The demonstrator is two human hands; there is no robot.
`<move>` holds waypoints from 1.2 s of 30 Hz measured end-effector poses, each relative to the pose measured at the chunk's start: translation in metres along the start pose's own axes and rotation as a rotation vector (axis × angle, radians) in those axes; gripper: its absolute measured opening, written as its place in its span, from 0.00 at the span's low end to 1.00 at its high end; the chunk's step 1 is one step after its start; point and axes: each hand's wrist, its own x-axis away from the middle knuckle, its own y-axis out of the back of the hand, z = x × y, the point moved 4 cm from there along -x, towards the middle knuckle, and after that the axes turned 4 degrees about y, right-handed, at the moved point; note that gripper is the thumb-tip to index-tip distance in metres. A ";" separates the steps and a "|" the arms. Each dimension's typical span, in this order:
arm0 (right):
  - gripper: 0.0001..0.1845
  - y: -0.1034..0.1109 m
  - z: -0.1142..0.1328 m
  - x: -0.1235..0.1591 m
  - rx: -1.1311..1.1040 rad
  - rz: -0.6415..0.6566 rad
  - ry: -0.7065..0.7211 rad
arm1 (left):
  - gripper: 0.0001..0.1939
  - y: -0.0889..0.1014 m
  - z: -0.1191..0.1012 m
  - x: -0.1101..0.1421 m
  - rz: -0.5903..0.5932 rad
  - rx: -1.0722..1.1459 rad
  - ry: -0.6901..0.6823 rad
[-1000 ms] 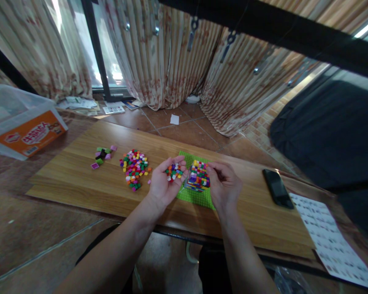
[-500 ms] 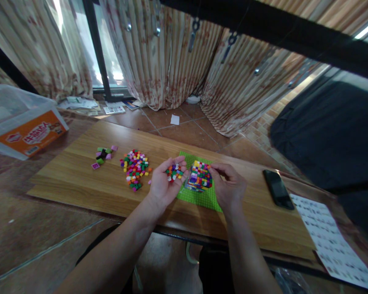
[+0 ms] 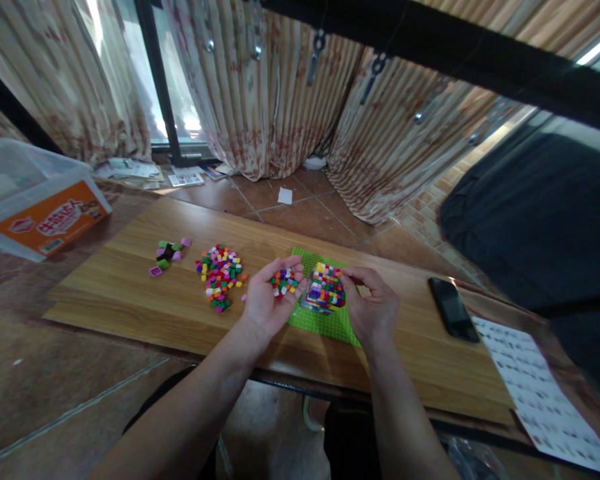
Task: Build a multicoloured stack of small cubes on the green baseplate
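My left hand (image 3: pixel 270 300) is cupped palm up, holding a handful of small coloured bricks (image 3: pixel 284 281) beside a green baseplate (image 3: pixel 325 321). On the plate stands a multicoloured brick block (image 3: pixel 324 288). My right hand (image 3: pixel 373 307) sits at the block's right side, fingers pinched together against its upper edge; what they pinch is too small to make out. A pile of loose coloured bricks (image 3: pixel 220 275) lies to the left on the wooden board (image 3: pixel 130 293).
A small cluster of purple, green and black pieces (image 3: pixel 169 253) lies further left. A black phone (image 3: pixel 453 308) rests at the right, a printed sheet (image 3: pixel 540 393) beyond it. A clear plastic box with an orange label (image 3: pixel 35 203) stands at far left. Curtains hang behind.
My right hand shifted slightly right from the block's front, then back against its right upper edge. My left hand has stayed still with its bricks.
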 end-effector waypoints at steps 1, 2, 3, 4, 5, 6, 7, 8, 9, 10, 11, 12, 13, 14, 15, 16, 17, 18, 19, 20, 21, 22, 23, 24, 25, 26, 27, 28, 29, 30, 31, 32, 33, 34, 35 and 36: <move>0.06 -0.001 0.000 0.001 -0.002 0.011 0.001 | 0.13 0.000 0.000 0.000 0.000 -0.002 0.000; 0.06 -0.002 0.001 0.001 -0.006 0.022 0.003 | 0.13 -0.001 0.000 0.000 0.002 -0.004 0.000; 0.07 -0.003 0.001 0.002 -0.009 0.030 0.003 | 0.14 -0.001 0.000 0.001 0.004 -0.006 0.000; 0.07 -0.003 0.001 0.002 -0.011 0.034 0.002 | 0.14 -0.002 0.000 0.001 0.005 -0.008 0.000; 0.07 -0.003 0.001 0.002 -0.011 0.036 0.002 | 0.14 -0.002 0.000 0.001 0.004 -0.008 -0.001; 0.07 -0.003 0.002 0.002 -0.010 0.033 0.002 | 0.14 -0.002 0.000 0.001 0.002 -0.007 0.000; 0.07 -0.003 0.002 0.002 -0.011 0.032 0.001 | 0.14 -0.002 0.000 0.001 0.000 -0.005 0.000; 0.07 -0.003 0.002 0.002 -0.013 0.036 -0.001 | 0.14 -0.002 0.000 0.001 -0.001 -0.004 -0.001; 0.07 -0.004 0.002 0.003 -0.017 0.042 -0.003 | 0.15 -0.002 0.000 0.001 -0.002 -0.004 -0.002; 0.07 -0.004 0.002 0.003 -0.022 0.047 -0.004 | 0.15 -0.002 0.000 0.001 -0.002 -0.003 -0.002; 0.07 -0.004 0.002 0.003 -0.026 0.052 -0.007 | 0.15 -0.002 0.001 0.001 -0.002 -0.003 -0.001; 0.07 -0.005 0.002 0.003 -0.030 0.053 -0.010 | 0.14 -0.002 0.001 0.001 -0.001 -0.003 0.000; 0.07 -0.005 0.002 0.003 -0.033 0.050 -0.013 | 0.14 -0.002 0.001 0.001 -0.001 -0.001 0.002; 0.07 -0.005 0.001 0.004 -0.036 0.043 -0.016 | 0.14 -0.002 0.001 0.001 -0.001 0.002 0.004; 0.07 -0.005 0.000 0.004 -0.039 0.035 -0.020 | 0.14 -0.002 0.001 0.001 -0.001 0.005 0.006; 0.07 -0.005 0.000 0.003 -0.042 0.028 -0.024 | 0.14 -0.002 0.001 0.001 -0.003 0.007 0.006; 0.07 -0.005 -0.001 0.003 -0.044 0.023 -0.027 | 0.14 -0.001 0.001 0.000 -0.005 0.008 0.006; 0.06 -0.005 -0.001 0.003 -0.045 0.022 -0.030 | 0.14 -0.001 0.000 0.000 -0.008 0.007 0.006; 0.06 -0.005 -0.001 0.003 -0.046 0.023 -0.033 | 0.14 -0.001 0.000 0.000 -0.010 0.005 0.006; 0.06 -0.005 -0.001 0.003 -0.049 0.025 -0.035 | 0.14 -0.001 0.000 0.000 -0.011 0.004 0.007; 0.06 -0.005 -0.001 0.003 -0.053 0.026 -0.035 | 0.14 -0.001 0.000 0.000 -0.010 0.005 0.007; 0.06 -0.005 0.000 0.003 -0.057 0.029 -0.036 | 0.14 -0.001 0.000 0.000 -0.008 0.007 0.007; 0.06 -0.005 0.000 0.004 -0.058 0.032 -0.036 | 0.14 -0.001 0.001 0.000 -0.007 0.010 0.008; 0.06 -0.005 0.001 0.004 -0.056 0.036 -0.038 | 0.14 -0.002 0.001 0.000 -0.006 0.011 0.007; 0.06 -0.005 0.001 0.004 -0.052 0.040 -0.040 | 0.14 -0.002 0.000 0.000 -0.006 0.012 0.006; 0.06 -0.005 0.001 0.003 -0.046 0.041 -0.043 | 0.14 -0.002 0.000 0.001 -0.007 0.010 0.004; 0.07 -0.004 0.001 0.003 -0.040 0.036 -0.044 | 0.14 -0.002 0.000 0.001 -0.008 0.009 0.003; 0.07 -0.003 0.001 0.002 -0.035 0.026 -0.043 | 0.14 -0.002 0.000 0.001 -0.007 0.008 0.004; 0.07 -0.002 0.001 0.002 -0.034 0.010 -0.039 | 0.14 -0.002 0.000 0.001 -0.005 0.007 0.005; 0.06 -0.001 0.001 0.001 -0.034 -0.007 -0.038 | 0.14 -0.002 0.000 0.001 -0.003 0.006 0.005; 0.06 0.001 0.000 0.000 -0.036 -0.023 -0.040 | 0.14 -0.001 0.000 0.000 -0.001 0.004 0.005; 0.06 0.002 0.000 -0.001 -0.041 -0.035 -0.046 | 0.15 -0.001 0.000 0.000 0.000 0.001 0.004; 0.06 0.003 -0.001 -0.001 -0.048 -0.042 -0.055 | 0.15 0.000 0.000 0.000 0.001 -0.003 0.002; 0.06 0.004 -0.001 -0.002 -0.057 -0.045 -0.066 | 0.15 0.000 0.000 -0.001 0.002 -0.007 -0.002; 0.05 0.004 -0.002 -0.002 -0.065 -0.046 -0.074 | 0.15 0.000 0.000 -0.001 0.002 -0.010 -0.004; 0.05 0.004 -0.002 -0.002 -0.071 -0.044 -0.080 | 0.15 0.000 0.000 -0.001 0.001 -0.012 -0.004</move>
